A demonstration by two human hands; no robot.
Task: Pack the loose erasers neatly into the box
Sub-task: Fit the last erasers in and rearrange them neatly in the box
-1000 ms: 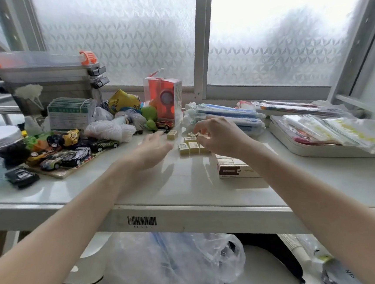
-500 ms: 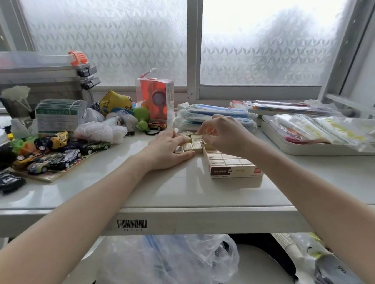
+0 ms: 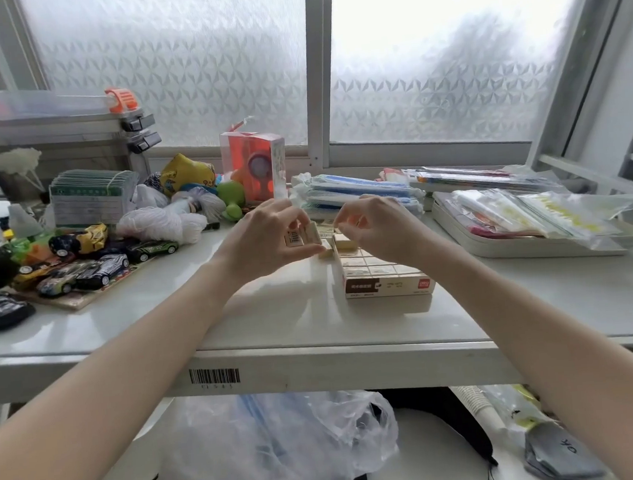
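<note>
An open cardboard eraser box (image 3: 386,286) lies on the white table (image 3: 283,311), its rows filled with cream erasers. My left hand (image 3: 268,236) is raised just left of the box's far end and grips a small stack of erasers (image 3: 301,237) between thumb and fingers. My right hand (image 3: 378,224) hovers over the box's far end with fingertips pinched together; a cream eraser (image 3: 345,242) lies right under them, and whether the fingers touch it is unclear. One loose eraser (image 3: 324,253) rests on the table beside the box.
Toy cars on a board (image 3: 77,274) and bagged toys (image 3: 160,224) crowd the left. An orange packaged toy (image 3: 254,165) stands behind the hands. Stacked packets (image 3: 357,194) and a white tray of bags (image 3: 529,244) fill the right. A plastic bag (image 3: 272,446) hangs below the table.
My left hand rose from the table with a stack of erasers in it. My right hand stayed over the box's far end. The camera moved closer.
</note>
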